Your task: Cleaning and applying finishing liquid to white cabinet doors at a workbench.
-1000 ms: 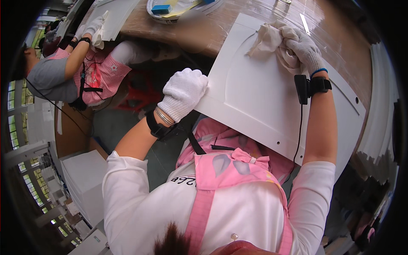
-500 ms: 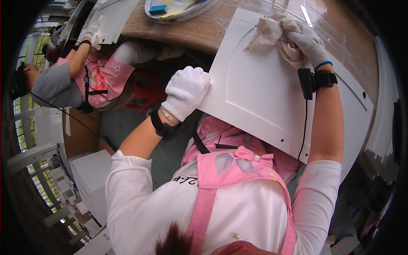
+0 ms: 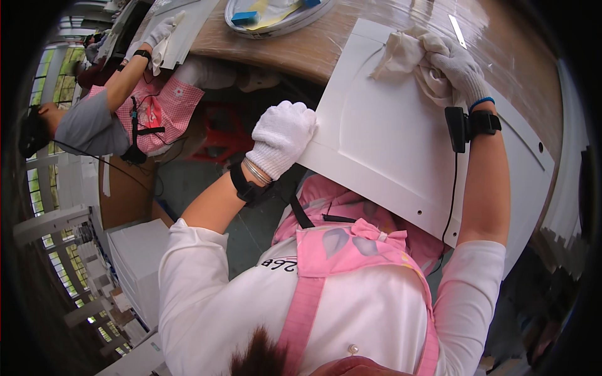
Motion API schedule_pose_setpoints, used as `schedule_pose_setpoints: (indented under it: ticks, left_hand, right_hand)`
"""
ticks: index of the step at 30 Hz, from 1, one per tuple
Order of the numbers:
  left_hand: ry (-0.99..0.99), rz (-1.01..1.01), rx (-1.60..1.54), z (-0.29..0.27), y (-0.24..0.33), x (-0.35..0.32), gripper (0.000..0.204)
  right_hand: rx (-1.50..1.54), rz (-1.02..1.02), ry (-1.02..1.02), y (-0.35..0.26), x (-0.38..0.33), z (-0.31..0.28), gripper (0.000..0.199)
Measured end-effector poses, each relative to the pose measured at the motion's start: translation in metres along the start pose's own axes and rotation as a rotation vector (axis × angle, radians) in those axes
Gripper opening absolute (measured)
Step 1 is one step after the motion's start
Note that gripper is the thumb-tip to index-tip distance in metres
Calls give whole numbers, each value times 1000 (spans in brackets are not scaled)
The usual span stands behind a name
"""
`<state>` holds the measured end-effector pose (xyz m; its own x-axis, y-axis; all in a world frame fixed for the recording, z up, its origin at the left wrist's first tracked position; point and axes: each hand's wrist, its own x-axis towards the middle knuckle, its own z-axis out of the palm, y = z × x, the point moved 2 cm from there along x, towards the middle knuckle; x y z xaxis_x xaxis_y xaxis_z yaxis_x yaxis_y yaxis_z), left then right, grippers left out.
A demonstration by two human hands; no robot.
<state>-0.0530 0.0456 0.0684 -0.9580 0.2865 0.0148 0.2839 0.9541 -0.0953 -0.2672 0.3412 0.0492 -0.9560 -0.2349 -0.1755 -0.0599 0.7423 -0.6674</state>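
A large white panel [image 3: 395, 125] with a raised curved line and small holes along its edge lies on the table, its near side overhanging toward me. My left hand [image 3: 283, 139], in a white knit glove, is closed around the panel's left edge. My right hand [image 3: 463, 67], also gloved, grips a crumpled off-white cloth [image 3: 401, 53] and presses it onto the panel near the far right side. Part of the cloth bunches below the fingers. Under the right hand, the panel's surface is hidden.
A round tray [image 3: 282, 26] holding blue blocks and yellow paper stands on the plastic-covered table [image 3: 276, 53]. A flat metal strip [image 3: 457, 31] lies beyond my right hand. To the left, a co-worker [image 3: 94, 125] handles another white panel [image 3: 194, 28]. A red stool [image 3: 219, 135] stands between us.
The whole view has shifted slightly. My hands, the cloth and the panel keep nearly the same places relative to one another. The co-worker's gloved hand has moved farther across their panel.
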Motion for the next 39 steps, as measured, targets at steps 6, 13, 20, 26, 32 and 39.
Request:
schedule_pose_setpoints:
  ticks: [6,13,20,26,32,39]
  left_hand:
    - [53,-47,-41,-3,-7,-8,13]
    - [392,-13,53,19,20,-19,12]
    - [127,372,-396,42,56,-71,81]
    - [43,-469,-159,31,-28,-91,79]
    - [336,180,-279,8,33,-68,75]
    - [151,463,-409,40,56,-60,75]
  right_hand:
    - [130,-214,55,-9,6,3,42]
    - [357,-220,-54,15,0,4,40]
    - [366,-220,-34,24,6,6,33]
    - [326,-222,-9,15,5,4,33]
    - [401,-223,-54,12,3,3,32]
    - [317,-245,38,-1,-1,2,32]
